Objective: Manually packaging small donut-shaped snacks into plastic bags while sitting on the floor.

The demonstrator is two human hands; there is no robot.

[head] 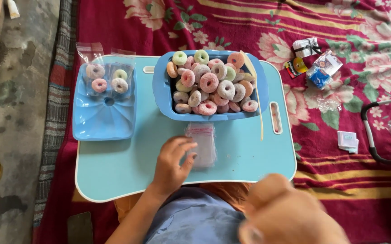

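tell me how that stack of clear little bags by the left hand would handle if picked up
The stack of clear bags looks thin and glossy, so probably floppy, slippery and very light. The left hand touches its edge; loose sheets would likely slide apart on the smooth blue tray table.

- the near strip of the table (pixel 114 171) lies bare on its left part, open to a hand.
- the left hand (pixel 173 163) and a stack of clear bags (pixel 201 143) take up the middle.
- the blue tub (pixel 163 86) heaped with sugared rings (pixel 211 83) blocks the far middle.
- the blue lid (pixel 103 117) fills the far left corner.
- the blurred right hand (pixel 290 214) hangs close to the camera over the near right edge.
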